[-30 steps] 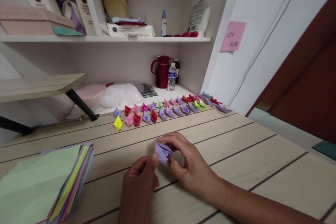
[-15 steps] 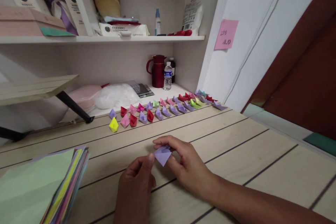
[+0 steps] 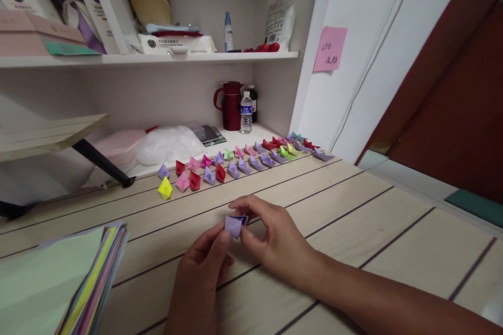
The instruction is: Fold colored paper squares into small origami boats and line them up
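A small folded lilac paper piece (image 3: 234,225) is pinched between both of my hands just above the wooden table (image 3: 353,209). My left hand (image 3: 200,277) grips its near left side with thumb and finger closed on it. My right hand (image 3: 271,243) holds its right side, fingers curled over the top. Beyond them, two rows of several small folded paper boats (image 3: 236,159) in purple, red, pink, yellow and green run along the table's far edge.
A stack of coloured paper sheets (image 3: 58,282) lies at the near left. Behind the table a white shelf unit holds a red jug (image 3: 231,105), a water bottle (image 3: 246,112) and a plastic bag (image 3: 168,144). A pink sticky note (image 3: 329,48) hangs on the wall.
The lilac piece has been turned and pressed smaller between my fingers. The camera view has shifted slightly right, so everything sits a little further left.
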Demonstrator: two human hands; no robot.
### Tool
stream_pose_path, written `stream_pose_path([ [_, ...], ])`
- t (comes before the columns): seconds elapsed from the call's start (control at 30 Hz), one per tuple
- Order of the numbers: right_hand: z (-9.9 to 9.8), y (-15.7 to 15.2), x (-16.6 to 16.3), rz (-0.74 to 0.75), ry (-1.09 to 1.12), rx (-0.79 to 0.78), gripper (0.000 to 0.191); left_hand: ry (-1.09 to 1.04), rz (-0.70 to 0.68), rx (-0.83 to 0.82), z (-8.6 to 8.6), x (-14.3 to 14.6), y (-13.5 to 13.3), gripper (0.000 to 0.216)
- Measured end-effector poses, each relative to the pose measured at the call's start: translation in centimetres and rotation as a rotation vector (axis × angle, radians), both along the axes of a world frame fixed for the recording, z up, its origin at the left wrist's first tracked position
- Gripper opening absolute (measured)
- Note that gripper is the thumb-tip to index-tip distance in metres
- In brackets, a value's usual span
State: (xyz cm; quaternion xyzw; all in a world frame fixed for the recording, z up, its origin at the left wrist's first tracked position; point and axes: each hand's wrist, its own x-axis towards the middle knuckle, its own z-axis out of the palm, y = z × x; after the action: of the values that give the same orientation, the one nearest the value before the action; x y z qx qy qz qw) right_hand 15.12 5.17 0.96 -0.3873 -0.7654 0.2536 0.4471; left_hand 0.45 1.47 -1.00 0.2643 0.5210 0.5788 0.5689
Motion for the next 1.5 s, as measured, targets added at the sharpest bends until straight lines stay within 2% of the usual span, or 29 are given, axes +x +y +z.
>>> stream_pose_path([
  [0.37,-0.1,0.1,0.1,0.048,-0.017,0.012,0.049,0.018,0.013,-0.033,0.4,0.1,-0.3,0.034],
  [0.63,0.0,-0.1,0.1,-0.013,-0.101,-0.013,0.028,0.047,0.001,-0.033,-0.3,-0.2,-0.3,0.033],
  [0.8,0.1,0.0,0.1,-0.021,-0.127,0.049,0.025,0.053,-0.011,-0.024,-0.7,-0.4,-0.1,0.033],
  [1.03,0.5,0.3,0.3,-0.024,-0.171,0.066,0.019,0.087,-0.008,-0.018,-0.2,-0.2,-0.2,0.032],
  [1.17,0.3,1.1,0.8,-0.066,-0.297,0.084,0.013,0.277,0.056,0.058,-0.9,0.3,0.1,0.039],
  [1.3,0.1,1.5,1.2,-0.098,-0.412,0.085,0.009,0.671,0.171,0.289,-2.4,0.1,0.6,0.046],
  [1.4,-0.1,1.5,1.2,-0.072,-0.392,0.109,0.010,0.977,0.149,0.441,-2.9,-0.7,0.9,0.046],
  [1.5,-0.6,1.3,0.9,-0.001,-0.311,0.068,0.012,1.008,0.058,0.452,-2.6,-1.1,1.0,0.036],
])
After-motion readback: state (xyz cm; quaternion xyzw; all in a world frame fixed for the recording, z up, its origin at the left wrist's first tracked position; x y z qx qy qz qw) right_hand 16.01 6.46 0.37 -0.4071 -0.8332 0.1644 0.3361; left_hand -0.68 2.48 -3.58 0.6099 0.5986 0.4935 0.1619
